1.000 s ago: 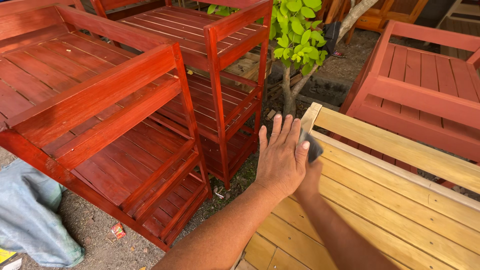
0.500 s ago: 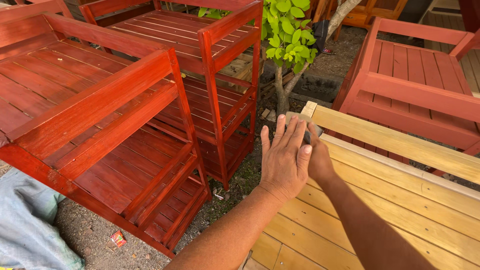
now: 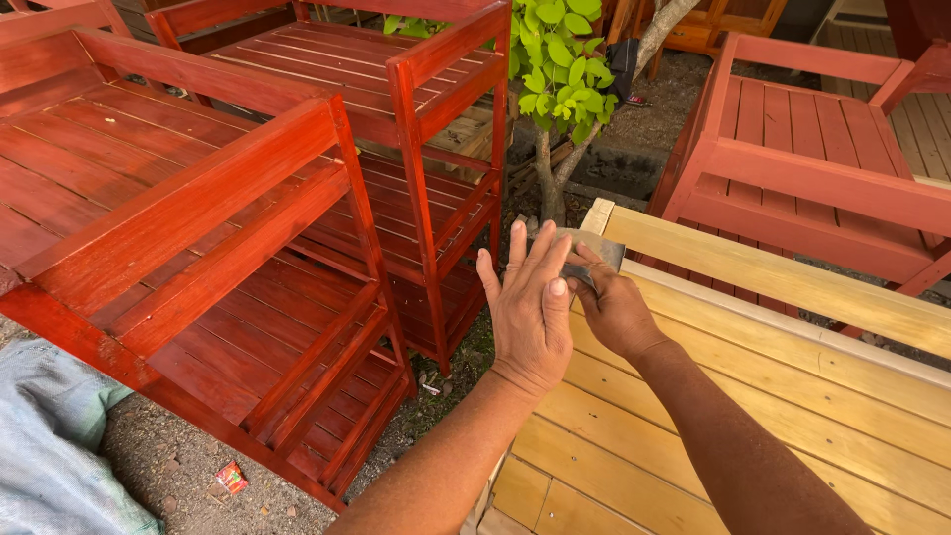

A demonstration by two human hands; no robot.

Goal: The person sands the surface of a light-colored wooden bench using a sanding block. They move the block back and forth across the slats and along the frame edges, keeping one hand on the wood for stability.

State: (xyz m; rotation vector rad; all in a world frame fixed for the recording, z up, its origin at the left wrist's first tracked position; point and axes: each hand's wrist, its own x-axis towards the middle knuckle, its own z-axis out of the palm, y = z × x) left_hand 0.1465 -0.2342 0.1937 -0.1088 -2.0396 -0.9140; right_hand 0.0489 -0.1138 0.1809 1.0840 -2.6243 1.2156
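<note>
We look down at an unpainted slatted wooden piece (image 3: 792, 396): pale yellow planks, smooth, with visible grain and narrow gaps between boards, and a raised rail along its far edge.

Our left hand (image 3: 530, 307) stands upright at the near corner of that rail, palm away from us, fingers spread and straight. It closes on nothing; its fingertips lie against a grey sheet of sandpaper (image 3: 594, 250).

Our right hand (image 3: 616, 312) sits just behind and right of the left, fingers curled, pinching the lower edge of the sandpaper. The sheet is thin, flat and dull grey, roughly rectangular, held up just above the pale planks near the corner of the rail. Whether it touches the wood we cannot tell.

To the left stand red-stained slatted shelving units (image 3: 248, 228), glossy, with square posts and parallel slats. Another red slatted piece (image 3: 812, 168) lies beyond the pale rail. A small tree (image 3: 555, 79) with a thin trunk and bright green leaves grows between them from gravelly dirt (image 3: 168, 466). A pale blue cloth (image 3: 50, 446) lies at lower left.
</note>
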